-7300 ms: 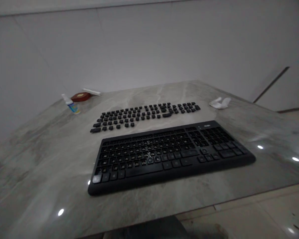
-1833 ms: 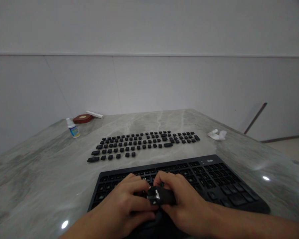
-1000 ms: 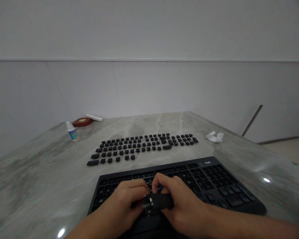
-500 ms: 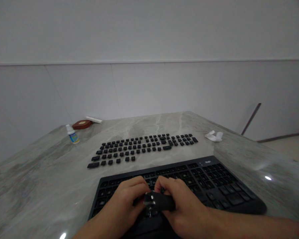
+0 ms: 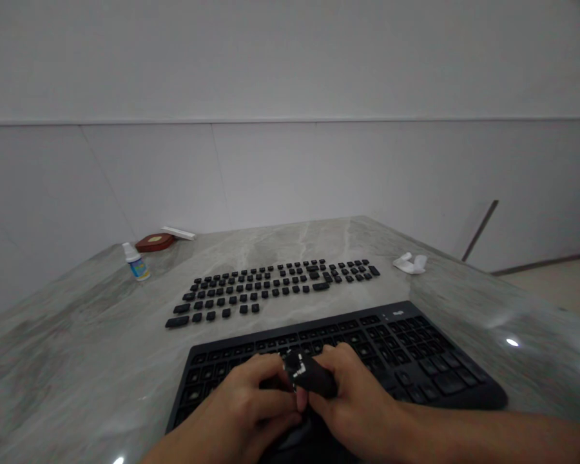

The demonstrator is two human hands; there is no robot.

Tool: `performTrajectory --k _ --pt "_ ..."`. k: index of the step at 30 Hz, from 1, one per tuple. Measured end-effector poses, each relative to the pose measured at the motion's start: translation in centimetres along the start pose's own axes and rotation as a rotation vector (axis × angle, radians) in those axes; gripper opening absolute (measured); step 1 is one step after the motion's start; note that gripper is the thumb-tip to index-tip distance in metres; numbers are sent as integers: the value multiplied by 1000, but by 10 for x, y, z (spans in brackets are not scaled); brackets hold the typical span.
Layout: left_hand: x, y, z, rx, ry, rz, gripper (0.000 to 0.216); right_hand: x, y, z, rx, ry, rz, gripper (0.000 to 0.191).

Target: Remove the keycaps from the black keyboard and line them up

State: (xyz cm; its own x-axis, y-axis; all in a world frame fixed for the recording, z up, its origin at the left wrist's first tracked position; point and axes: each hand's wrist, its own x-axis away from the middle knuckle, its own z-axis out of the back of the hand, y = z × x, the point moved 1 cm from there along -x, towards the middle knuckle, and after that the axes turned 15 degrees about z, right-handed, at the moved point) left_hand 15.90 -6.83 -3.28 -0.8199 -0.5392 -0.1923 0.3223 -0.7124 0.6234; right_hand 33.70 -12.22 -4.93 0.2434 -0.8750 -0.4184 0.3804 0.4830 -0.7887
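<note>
A black keyboard (image 5: 415,357) lies on the marble table (image 5: 77,361) right in front of me, with many of its key slots bare. Over its middle, my right hand (image 5: 362,403) is closed around a short black tool with a metal tip (image 5: 309,377). My left hand (image 5: 251,406) is curled beside it with its fingertips pressed together at the tool's tip; anything pinched there is hidden. Behind the keyboard, several loose black keycaps (image 5: 270,287) lie laid out in rows on the table.
A small white bottle with a blue label (image 5: 135,262) stands at the back left, near a reddish-brown round object (image 5: 153,242) and a flat white strip (image 5: 178,232). A crumpled white cloth (image 5: 410,263) lies at the back right. A white wall rises behind the table.
Seven seconds ago no hands were in view. Since then both hands came over the keyboard's middle; in the last half second the tool's tip tilted up and back a little.
</note>
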Motion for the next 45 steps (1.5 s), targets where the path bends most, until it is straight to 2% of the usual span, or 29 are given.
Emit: performTrajectory --k 3,8,14,17,21,26,33,36,39,42,45 --pt "0 0 -2 -32 -10 -8 12 0 0 -2 -45 16 7 22" --pt "0 -1 -5 -95 114 -132 14 1 -1 -5 -65 54 44 22" --pt "-2 -4 -7 -75 157 -224 12 1 -1 -7 0 102 102 21" --pt "-2 1 -3 -102 136 -196 13 2 -1 -7 22 105 120 22" --pt "-1 7 0 -119 71 -164 11 0 -6 -4 -65 130 147 21" --pt "0 0 -3 -125 32 -132 13 -2 -10 -2 -66 156 143 21" --pt "1 -6 -4 -98 104 -133 20 -6 -11 3 -112 210 176 21" --pt "0 -8 -5 -62 106 -68 21 -6 -9 8 -53 245 213 22" --pt "0 -10 -7 -29 103 8 17 -5 -10 10 98 253 285 24" --pt "0 -10 -8 -27 70 19 20 -4 -13 12 221 284 376 25" --pt "1 -10 -8 -9 120 40 40 -4 -13 15 216 374 398 24"
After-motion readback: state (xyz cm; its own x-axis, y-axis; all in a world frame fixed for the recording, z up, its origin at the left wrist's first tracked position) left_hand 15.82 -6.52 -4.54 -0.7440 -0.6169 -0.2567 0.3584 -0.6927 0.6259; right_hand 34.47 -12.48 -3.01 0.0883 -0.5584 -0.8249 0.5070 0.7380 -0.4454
